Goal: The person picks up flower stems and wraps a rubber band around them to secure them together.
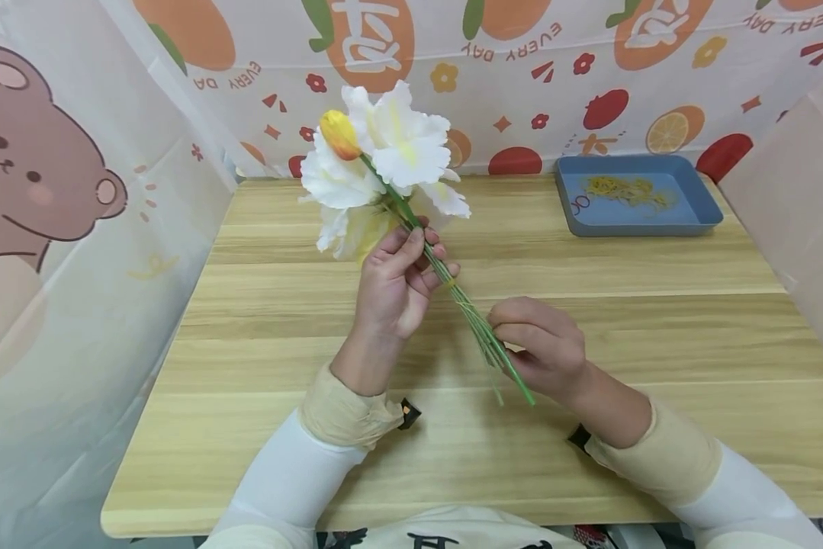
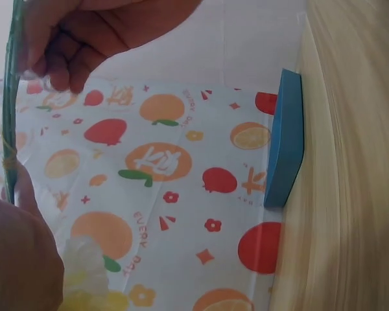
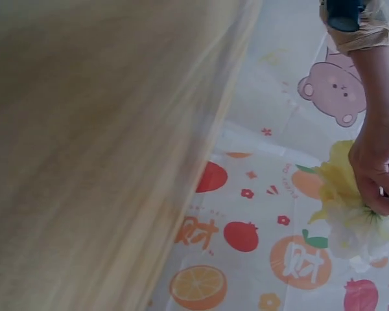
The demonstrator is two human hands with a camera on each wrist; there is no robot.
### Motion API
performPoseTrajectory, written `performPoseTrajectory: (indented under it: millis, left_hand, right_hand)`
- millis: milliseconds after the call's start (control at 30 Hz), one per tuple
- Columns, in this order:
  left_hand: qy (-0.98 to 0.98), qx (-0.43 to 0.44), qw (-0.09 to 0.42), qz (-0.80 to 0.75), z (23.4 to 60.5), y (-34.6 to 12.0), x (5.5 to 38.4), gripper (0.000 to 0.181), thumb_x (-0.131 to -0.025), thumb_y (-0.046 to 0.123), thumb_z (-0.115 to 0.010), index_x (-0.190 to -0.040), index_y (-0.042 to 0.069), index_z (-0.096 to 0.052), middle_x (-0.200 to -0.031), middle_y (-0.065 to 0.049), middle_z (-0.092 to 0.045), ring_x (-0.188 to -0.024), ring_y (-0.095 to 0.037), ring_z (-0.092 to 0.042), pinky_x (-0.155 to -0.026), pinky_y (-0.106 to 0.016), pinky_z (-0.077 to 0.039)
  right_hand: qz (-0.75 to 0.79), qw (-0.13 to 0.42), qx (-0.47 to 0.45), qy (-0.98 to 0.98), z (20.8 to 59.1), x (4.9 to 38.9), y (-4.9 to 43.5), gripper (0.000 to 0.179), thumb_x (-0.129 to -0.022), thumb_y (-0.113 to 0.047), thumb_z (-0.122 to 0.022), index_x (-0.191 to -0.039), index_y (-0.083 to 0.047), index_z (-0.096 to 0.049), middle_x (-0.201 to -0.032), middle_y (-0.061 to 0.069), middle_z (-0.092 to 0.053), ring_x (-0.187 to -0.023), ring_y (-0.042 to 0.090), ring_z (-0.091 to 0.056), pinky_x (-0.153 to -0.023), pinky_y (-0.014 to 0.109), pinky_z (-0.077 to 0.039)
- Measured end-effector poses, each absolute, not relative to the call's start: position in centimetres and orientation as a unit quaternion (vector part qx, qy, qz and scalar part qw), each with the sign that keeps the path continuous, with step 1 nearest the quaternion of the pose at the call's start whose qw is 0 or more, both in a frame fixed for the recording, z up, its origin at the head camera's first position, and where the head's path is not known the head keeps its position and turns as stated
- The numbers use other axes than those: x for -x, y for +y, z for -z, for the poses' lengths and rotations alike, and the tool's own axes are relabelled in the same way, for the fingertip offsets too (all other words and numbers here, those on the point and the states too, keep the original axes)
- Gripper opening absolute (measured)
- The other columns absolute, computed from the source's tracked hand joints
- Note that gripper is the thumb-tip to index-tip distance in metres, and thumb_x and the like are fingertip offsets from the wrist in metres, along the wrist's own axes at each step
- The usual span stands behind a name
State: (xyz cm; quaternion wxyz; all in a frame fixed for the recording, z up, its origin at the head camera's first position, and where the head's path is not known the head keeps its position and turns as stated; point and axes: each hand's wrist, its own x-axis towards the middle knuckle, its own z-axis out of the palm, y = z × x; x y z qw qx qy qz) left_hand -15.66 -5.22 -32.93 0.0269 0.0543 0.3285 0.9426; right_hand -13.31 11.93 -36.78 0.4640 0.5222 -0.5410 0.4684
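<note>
A bunch of artificial flowers, large white blooms (image 1: 411, 145) with a yellow-orange tulip (image 1: 340, 135), is held tilted above the table. My left hand (image 1: 397, 282) grips its green stems (image 1: 483, 335) just below the blooms, the thumb lying across them. A yellow rubber band (image 1: 451, 283) circles the stems below that hand, with thin loops further down. My right hand (image 1: 541, 343) has curled fingers and pinches the bundle near its lower ends; its fingertips are partly hidden. The left wrist view shows this right hand (image 2: 110, 32) against the stems (image 2: 10, 97).
At the table's back right stands a blue tray (image 1: 692, 200) holding a pile of yellow rubber bands (image 1: 631, 191) and small red loops (image 1: 580, 203). The wooden table (image 1: 246, 396) is bordered by a fruit-printed sheet (image 1: 500, 84) behind and a bear-printed sheet (image 1: 130, 320) on the left.
</note>
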Motion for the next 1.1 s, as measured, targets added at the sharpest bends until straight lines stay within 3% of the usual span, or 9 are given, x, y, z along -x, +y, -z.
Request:
performPoseTrajectory:
  millis: [300,467,633,800,900,1100]
  left_hand:
    - [0.317,-0.040,0.041,-0.947,32.7,-5.3,15.4,0.033,-0.104,0.000,-0.038,-0.094,0.006,-0.068,-0.081,-0.004,-0.062,-0.069,-0.011,-0.064,-0.064,-0.030,-0.064]
    - [0.312,-0.054,0.059,-0.947,32.6,-5.5,15.4,0.033,-0.105,0.000,-0.036,-0.096,0.005,-0.068,-0.080,-0.003,-0.063,-0.068,-0.010,-0.064,-0.063,-0.030,-0.064]
    - [0.317,-0.066,0.075,-0.943,32.7,-5.6,15.5,0.031,-0.105,0.000,-0.036,-0.098,0.004,-0.066,-0.080,-0.002,-0.064,-0.067,-0.009,-0.063,-0.061,-0.028,-0.063]
    - [0.322,-0.076,0.102,-0.938,33.0,-5.4,15.7,0.030,-0.105,0.000,-0.035,-0.100,0.004,-0.065,-0.082,-0.002,-0.064,-0.067,-0.009,-0.063,-0.060,-0.026,-0.062]
    - [0.323,-0.080,0.114,-0.936,33.3,-5.2,15.7,0.030,-0.105,0.000,-0.035,-0.100,0.004,-0.064,-0.082,-0.002,-0.064,-0.067,-0.009,-0.063,-0.060,-0.026,-0.061]
    - [0.328,-0.082,0.124,-0.933,34.0,-5.0,16.0,0.029,-0.104,-0.001,-0.036,-0.100,0.003,-0.065,-0.083,-0.004,-0.064,-0.068,-0.010,-0.064,-0.060,-0.025,-0.062]
  right_hand:
    - [-0.422,0.465,-0.558,-0.543,37.0,13.6,12.3,0.021,-0.094,0.003,-0.061,-0.073,0.007,-0.061,-0.078,0.020,-0.063,-0.072,0.027,-0.061,-0.069,0.031,-0.060]
    - [-0.416,0.434,-0.570,-0.560,37.4,14.2,12.7,0.017,-0.095,0.004,-0.059,-0.079,0.009,-0.061,-0.086,0.023,-0.065,-0.080,0.029,-0.065,-0.082,0.030,-0.061]
    - [-0.476,0.364,-0.541,-0.590,37.4,14.3,12.8,0.018,-0.097,-0.004,-0.061,-0.084,0.009,-0.062,-0.089,0.021,-0.065,-0.087,0.028,-0.068,-0.085,0.027,-0.060]
    - [-0.560,0.270,-0.496,-0.606,37.5,14.4,12.8,0.021,-0.095,-0.011,-0.065,-0.087,0.008,-0.065,-0.089,0.018,-0.066,-0.086,0.020,-0.066,-0.074,0.019,-0.058]
    - [-0.611,0.215,-0.471,-0.599,37.7,14.5,12.7,0.021,-0.095,-0.012,-0.065,-0.088,0.008,-0.065,-0.091,0.017,-0.066,-0.086,0.017,-0.064,-0.070,0.018,-0.056]
    - [-0.679,0.143,-0.424,-0.583,38.0,14.7,12.9,0.015,-0.093,-0.006,-0.067,-0.089,0.008,-0.066,-0.095,0.010,-0.068,-0.094,0.017,-0.067,-0.075,0.021,-0.059]
